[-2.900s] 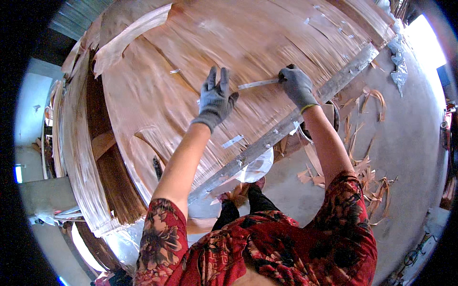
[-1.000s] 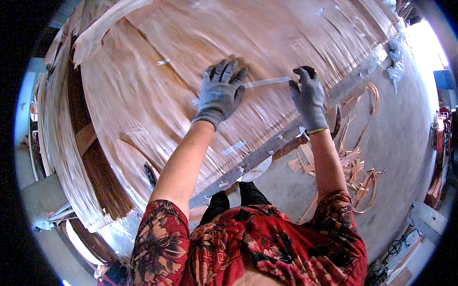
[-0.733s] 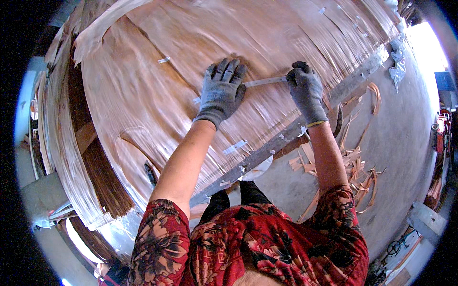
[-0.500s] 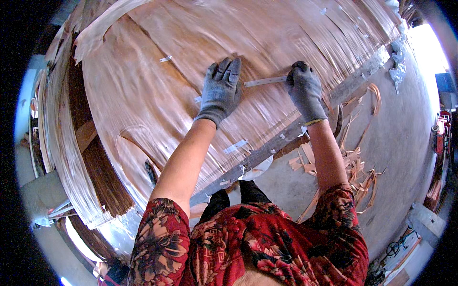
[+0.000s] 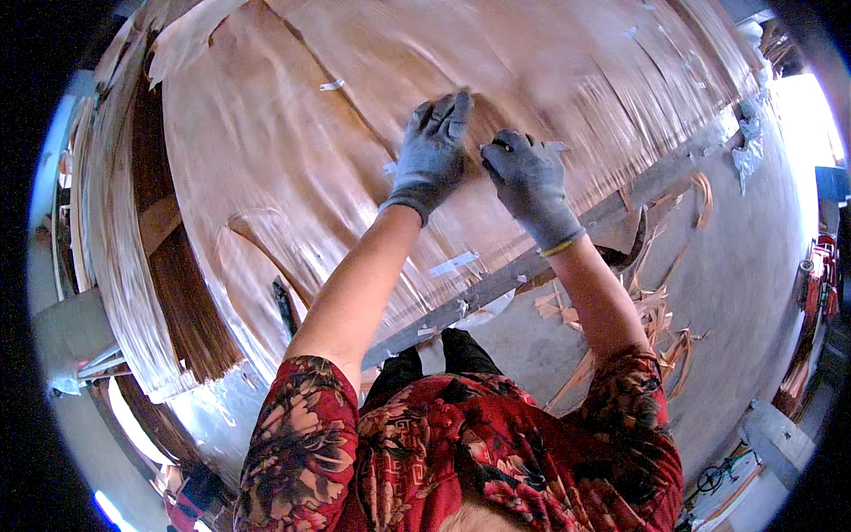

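A large sheet of thin tan wood veneer (image 5: 292,177) covers the work surface, with a dark split running down it. My left hand (image 5: 432,155), in a grey work glove, lies on the veneer with its fingers stretched out. Close to its right, my right hand (image 5: 530,177), also gloved, has its fingers closed on a strip of white tape (image 5: 557,147). Only a pale end of that tape shows past the knuckles. Short pieces of white tape (image 5: 454,263) are stuck on the sheet near its front edge, beside the split and by my left wrist.
Long veneer strips (image 5: 115,239) hang at the left beside a dark brown stack (image 5: 191,293). A small dark object (image 5: 284,303) lies near my left forearm. Veneer scraps (image 5: 660,310) litter the concrete floor (image 5: 745,266) at the right. A metal edge (image 5: 496,282) runs along the table's front.
My right hand has moved left, close to my left hand, and the tape stretch between them no longer shows. My left hand has shifted slightly up and right in the view, which has moved too.
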A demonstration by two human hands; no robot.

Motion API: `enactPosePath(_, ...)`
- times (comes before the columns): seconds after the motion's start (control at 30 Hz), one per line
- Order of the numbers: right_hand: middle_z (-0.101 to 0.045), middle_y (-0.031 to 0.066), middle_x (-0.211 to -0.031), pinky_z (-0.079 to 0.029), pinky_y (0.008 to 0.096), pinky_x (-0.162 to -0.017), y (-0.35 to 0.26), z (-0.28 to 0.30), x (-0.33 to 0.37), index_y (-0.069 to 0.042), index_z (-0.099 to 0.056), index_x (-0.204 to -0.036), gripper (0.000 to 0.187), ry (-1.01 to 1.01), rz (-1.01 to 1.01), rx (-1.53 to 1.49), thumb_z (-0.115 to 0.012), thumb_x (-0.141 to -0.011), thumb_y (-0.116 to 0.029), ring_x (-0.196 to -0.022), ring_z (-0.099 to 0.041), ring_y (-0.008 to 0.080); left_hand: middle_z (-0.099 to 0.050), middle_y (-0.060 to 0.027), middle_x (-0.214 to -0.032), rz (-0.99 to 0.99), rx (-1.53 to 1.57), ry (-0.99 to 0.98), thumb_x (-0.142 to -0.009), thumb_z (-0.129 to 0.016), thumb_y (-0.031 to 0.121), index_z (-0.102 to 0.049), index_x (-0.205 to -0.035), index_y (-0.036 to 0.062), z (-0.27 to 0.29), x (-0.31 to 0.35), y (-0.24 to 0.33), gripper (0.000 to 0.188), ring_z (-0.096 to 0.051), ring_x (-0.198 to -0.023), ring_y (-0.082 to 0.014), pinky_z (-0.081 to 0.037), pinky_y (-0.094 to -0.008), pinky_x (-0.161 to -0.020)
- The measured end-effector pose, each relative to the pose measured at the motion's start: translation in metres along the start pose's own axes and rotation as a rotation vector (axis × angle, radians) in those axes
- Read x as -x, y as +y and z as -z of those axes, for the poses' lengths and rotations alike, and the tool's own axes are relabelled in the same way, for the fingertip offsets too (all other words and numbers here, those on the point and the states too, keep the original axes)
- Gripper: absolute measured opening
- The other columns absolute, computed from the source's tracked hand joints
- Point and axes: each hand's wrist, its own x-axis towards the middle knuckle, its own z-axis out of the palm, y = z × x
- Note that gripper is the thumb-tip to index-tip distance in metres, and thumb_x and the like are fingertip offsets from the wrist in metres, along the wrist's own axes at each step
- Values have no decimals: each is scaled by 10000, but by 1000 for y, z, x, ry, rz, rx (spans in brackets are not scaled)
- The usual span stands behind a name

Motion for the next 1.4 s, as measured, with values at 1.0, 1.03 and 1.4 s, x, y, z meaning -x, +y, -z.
enactPosePath(1.0,-610,151,-881,-499,425,-645,-9,-1,-35,-36,-637,-817,182,-301,-70,208,-558,-761,-191,-795,-625,324,-482,-173,-1277,47,82,95,-787,-490,89,-316,-1337,-15,-4,2,7,586,-431,-1211,-277,-264,-412,-1043)
enactPosePath(1.03,-611,155,-887,-500,428,-653,-9,-3,-35,-31,-638,-815,192,-298,-53,220,-562,-756,-197,-801,-625,330,-482,-172,-1277,53,84,90,-790,-488,94,-318,-1336,-15,-4,1,7,582,-432,-1210,-276,-264,-412,-1043)
enactPosePath(1.4,-630,126,-727,-465,391,-596,45,-7,-10,-71,-648,-815,203,193,-708,-778,-661,-761,-267,-657,-612,318,-450,-177,-1317,43,54,46,-759,-454,34,-316,-1335,-27,-4,-1,7,595,-426,-1223,-269,-257,-414,-1053)
